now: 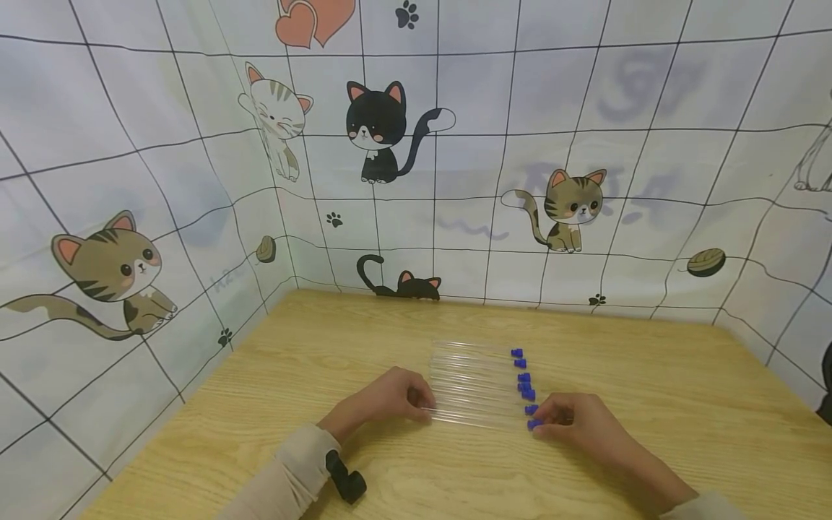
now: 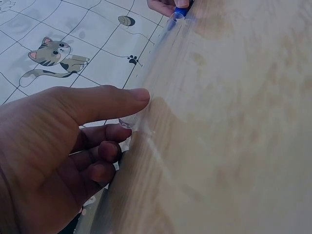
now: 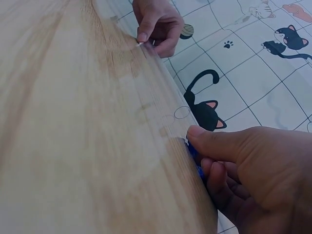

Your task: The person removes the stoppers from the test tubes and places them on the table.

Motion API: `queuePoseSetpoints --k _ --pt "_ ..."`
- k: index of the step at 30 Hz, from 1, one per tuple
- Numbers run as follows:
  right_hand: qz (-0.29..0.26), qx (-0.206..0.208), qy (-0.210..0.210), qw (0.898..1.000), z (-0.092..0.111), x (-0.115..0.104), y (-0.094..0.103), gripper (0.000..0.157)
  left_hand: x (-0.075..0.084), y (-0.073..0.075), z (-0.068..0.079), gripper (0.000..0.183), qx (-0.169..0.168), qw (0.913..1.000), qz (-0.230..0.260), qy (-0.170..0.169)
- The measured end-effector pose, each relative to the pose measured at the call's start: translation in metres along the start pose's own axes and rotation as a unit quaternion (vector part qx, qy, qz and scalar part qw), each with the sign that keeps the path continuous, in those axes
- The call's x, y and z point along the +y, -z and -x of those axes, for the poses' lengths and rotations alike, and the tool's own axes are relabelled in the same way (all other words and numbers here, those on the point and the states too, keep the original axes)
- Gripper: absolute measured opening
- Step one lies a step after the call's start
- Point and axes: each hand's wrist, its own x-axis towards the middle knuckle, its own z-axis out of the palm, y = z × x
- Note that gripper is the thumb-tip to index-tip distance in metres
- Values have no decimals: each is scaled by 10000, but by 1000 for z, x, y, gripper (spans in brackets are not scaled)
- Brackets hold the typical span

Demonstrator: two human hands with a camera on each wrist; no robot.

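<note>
Several clear plastic test tubes (image 1: pixel 473 377) lie side by side on the table, crosswise in the head view. My left hand (image 1: pixel 393 396) pinches the left end of the nearest test tube (image 1: pixel 477 420) between thumb and fingers. At that tube's right end, my right hand (image 1: pixel 585 427) holds a small blue cap (image 1: pixel 535 425) between thumb and index finger. In the left wrist view this blue cap (image 2: pixel 181 10) is right at the tube's far end. More blue caps (image 1: pixel 523 378) lie in a column along the right ends of the other tubes.
The light wood-grain table (image 1: pixel 364 325) meets a white gridded cloth (image 1: pixel 468 166) printed with cartoon cats at the back and left. A black strap piece (image 1: pixel 346 478) hangs by the left sleeve. A dark object (image 1: pixel 827 383) shows at the right edge.
</note>
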Motion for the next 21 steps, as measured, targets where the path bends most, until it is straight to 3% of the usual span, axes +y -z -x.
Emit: queuePoseSetpoints --k 21 --pt "161 81 197 9996 0 0 1 21 0 -1 -1 13 18 10000 -19 5"
